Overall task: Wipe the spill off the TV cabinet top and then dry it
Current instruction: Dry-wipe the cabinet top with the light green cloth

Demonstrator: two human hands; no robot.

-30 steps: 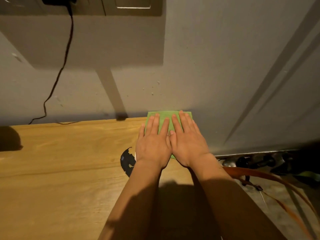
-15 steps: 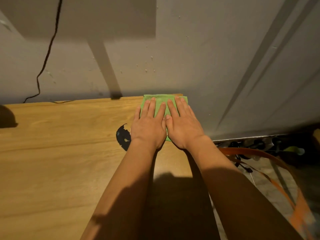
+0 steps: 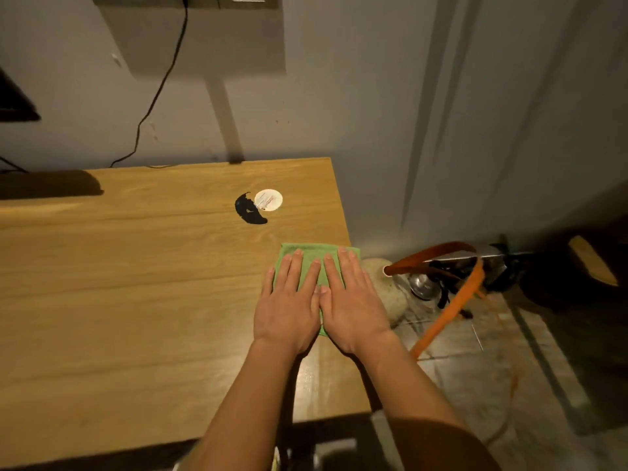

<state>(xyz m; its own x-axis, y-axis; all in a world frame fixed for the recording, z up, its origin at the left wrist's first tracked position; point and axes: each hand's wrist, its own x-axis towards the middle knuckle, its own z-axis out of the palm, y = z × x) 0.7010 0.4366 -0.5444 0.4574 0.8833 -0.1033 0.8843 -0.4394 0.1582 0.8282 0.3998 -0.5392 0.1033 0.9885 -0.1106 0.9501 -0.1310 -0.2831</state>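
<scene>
Head view: both my hands lie flat on the green cloth (image 3: 314,255), side by side, thumbs touching. My left hand (image 3: 289,309) covers the cloth's left half and my right hand (image 3: 355,309) its right half; all the fingers are straight and press down, none curled round the fabric, so neither hand is grasping anything. The cloth sits spread on the wooden cabinet top (image 3: 136,300), hard against its right edge, with a corner showing between my wrists.

From the cloth, a white disc (image 3: 268,199) lies at 11 o'clock, well apart, and a black crescent mark (image 3: 247,212) touches the disc at its 8 o'clock side. At 6 o'clock from the cloth, between my forearms, the wood has a glossy patch (image 3: 316,379); I cannot tell whether it is wet.

A black cable (image 3: 159,86) hangs down the wall at 11 o'clock and reaches the top's far edge. At 3 o'clock from my right hand, past the edge, an orange hose (image 3: 452,300) curves over the tiled floor (image 3: 475,385).
</scene>
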